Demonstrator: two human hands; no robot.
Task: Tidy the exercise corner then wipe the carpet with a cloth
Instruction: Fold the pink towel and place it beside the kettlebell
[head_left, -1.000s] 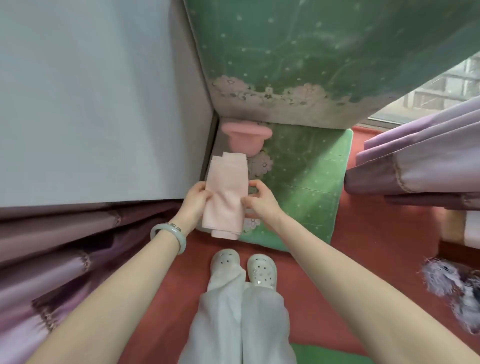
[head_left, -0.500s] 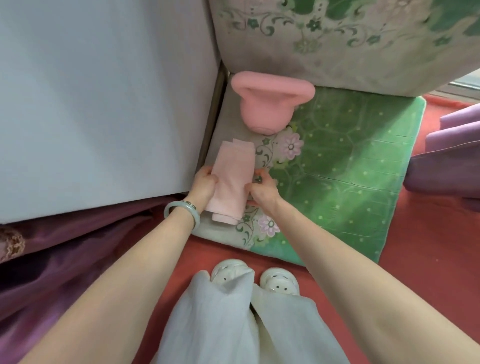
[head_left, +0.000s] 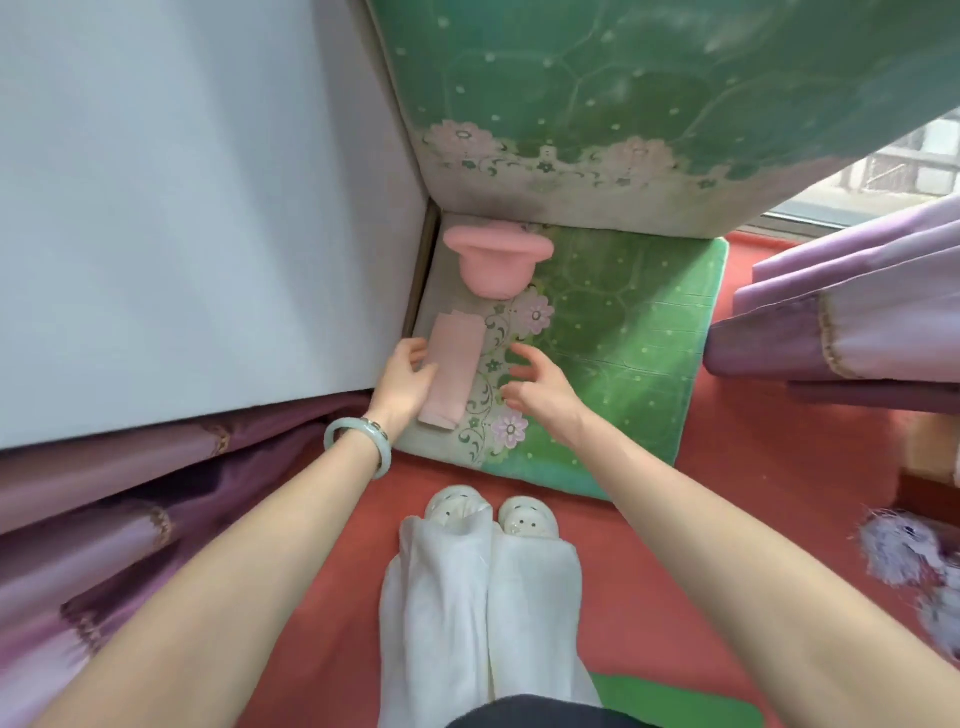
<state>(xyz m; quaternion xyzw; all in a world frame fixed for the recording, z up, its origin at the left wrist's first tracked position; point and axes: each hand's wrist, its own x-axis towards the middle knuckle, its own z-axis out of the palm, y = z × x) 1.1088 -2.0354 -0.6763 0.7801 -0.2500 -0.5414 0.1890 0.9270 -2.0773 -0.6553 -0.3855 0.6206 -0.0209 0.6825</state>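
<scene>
I see a red floor running under a corner formed by a plain white wall on the left and an upright green mat with a worn floral border leaning at the back. Flat on the floor in that corner lies a green carpet, dotted and patterned like a shell, with a pale strip of pink flowers and vines along its left side. Purple curtains bunch at the right edge, more purple drapery hangs below the wall on the left, and a sliver of window shows top right. A pink kettlebell stands on the carpet near the back corner. Just in front of it the folded pink cloth lies lengthwise on the pale strip, close to the wall. My left hand, with a pale green bangle at the wrist, touches the cloth's left edge with its fingers and thumb; I cannot tell whether it is gripping. My right hand hovers just right of the cloth, fingers spread and curled, grasping nothing. Below, white trouser legs and white shoes stand on the red floor at the carpet's near edge, and a fluffy lilac thing lies at far right.
</scene>
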